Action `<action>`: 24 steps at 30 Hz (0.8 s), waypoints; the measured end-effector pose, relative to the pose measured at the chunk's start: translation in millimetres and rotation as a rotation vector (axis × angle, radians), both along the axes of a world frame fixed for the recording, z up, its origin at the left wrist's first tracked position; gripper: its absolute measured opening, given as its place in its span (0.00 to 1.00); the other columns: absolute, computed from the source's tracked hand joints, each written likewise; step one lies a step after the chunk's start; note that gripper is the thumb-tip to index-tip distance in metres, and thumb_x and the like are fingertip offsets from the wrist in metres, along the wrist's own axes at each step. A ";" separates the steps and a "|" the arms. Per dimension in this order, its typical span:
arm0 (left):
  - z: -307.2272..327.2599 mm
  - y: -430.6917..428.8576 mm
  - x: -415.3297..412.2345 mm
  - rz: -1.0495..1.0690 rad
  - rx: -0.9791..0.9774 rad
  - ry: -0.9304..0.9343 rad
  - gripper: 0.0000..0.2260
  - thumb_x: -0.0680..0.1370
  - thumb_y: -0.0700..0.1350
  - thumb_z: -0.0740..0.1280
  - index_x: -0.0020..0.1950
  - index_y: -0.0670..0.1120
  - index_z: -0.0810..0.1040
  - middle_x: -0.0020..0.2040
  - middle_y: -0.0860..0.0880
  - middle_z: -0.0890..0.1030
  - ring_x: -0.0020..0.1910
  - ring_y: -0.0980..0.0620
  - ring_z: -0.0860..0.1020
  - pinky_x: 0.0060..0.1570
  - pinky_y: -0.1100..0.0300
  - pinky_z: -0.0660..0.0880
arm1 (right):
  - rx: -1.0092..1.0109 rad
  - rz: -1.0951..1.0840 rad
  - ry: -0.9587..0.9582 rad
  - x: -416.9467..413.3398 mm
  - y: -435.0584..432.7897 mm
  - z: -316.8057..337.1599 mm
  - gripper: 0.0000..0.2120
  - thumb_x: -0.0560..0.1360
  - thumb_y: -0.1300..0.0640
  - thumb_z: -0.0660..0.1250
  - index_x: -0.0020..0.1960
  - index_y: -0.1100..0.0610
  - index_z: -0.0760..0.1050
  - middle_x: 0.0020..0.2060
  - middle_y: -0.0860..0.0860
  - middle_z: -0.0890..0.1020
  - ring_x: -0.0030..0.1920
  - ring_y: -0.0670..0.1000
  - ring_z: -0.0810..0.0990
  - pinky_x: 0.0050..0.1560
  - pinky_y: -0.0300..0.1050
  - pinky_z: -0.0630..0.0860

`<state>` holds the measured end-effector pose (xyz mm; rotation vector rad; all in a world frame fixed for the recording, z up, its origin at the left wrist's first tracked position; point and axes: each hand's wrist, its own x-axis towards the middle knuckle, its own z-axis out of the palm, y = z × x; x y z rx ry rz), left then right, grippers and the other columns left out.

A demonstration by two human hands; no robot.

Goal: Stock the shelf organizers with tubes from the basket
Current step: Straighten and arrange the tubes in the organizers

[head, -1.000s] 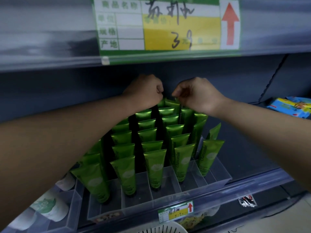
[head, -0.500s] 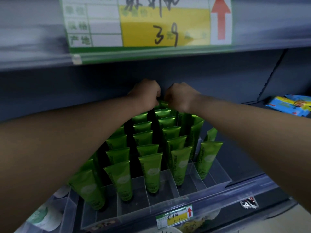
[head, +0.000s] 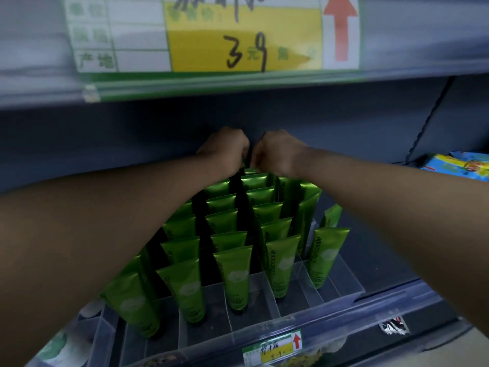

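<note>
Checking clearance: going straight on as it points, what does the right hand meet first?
The right hand would probably meet the left hand close beside it first; beyond that, the shelf's back panel. Depth is unclear.

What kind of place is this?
Most likely a shop aisle: a handwritten price tag overhead, rows of identical green tubes in a clear divided organizer, and colourful packaged goods to the right.

Upright green tubes (rows) in clear organizer
</note>
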<state>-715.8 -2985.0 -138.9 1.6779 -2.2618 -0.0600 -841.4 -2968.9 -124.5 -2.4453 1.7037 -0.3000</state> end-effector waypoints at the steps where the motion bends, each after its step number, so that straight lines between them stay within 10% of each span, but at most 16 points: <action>1: 0.3 0.5 0.3 0.000 -0.006 -0.006 0.08 0.69 0.35 0.67 0.34 0.47 0.77 0.42 0.40 0.82 0.45 0.43 0.82 0.38 0.61 0.68 | 0.000 0.002 0.003 1.1 0.7 1.0 0.10 0.72 0.63 0.66 0.50 0.56 0.83 0.50 0.57 0.84 0.53 0.54 0.81 0.54 0.44 0.76; 15: -0.6 -0.5 6.3 -0.003 -0.030 -0.040 0.03 0.71 0.36 0.67 0.38 0.41 0.80 0.41 0.38 0.81 0.45 0.40 0.81 0.38 0.57 0.70 | 0.006 0.017 -0.060 10.3 -2.4 -5.2 0.10 0.72 0.63 0.67 0.51 0.57 0.83 0.50 0.56 0.84 0.53 0.52 0.81 0.54 0.40 0.75; 24: -1.5 0.5 7.9 -0.035 -0.035 -0.024 0.07 0.71 0.38 0.67 0.33 0.43 0.76 0.40 0.37 0.81 0.43 0.40 0.81 0.36 0.57 0.69 | 0.017 0.048 -0.076 4.5 0.2 0.9 0.13 0.73 0.66 0.66 0.54 0.55 0.82 0.51 0.53 0.84 0.49 0.45 0.78 0.29 0.20 0.62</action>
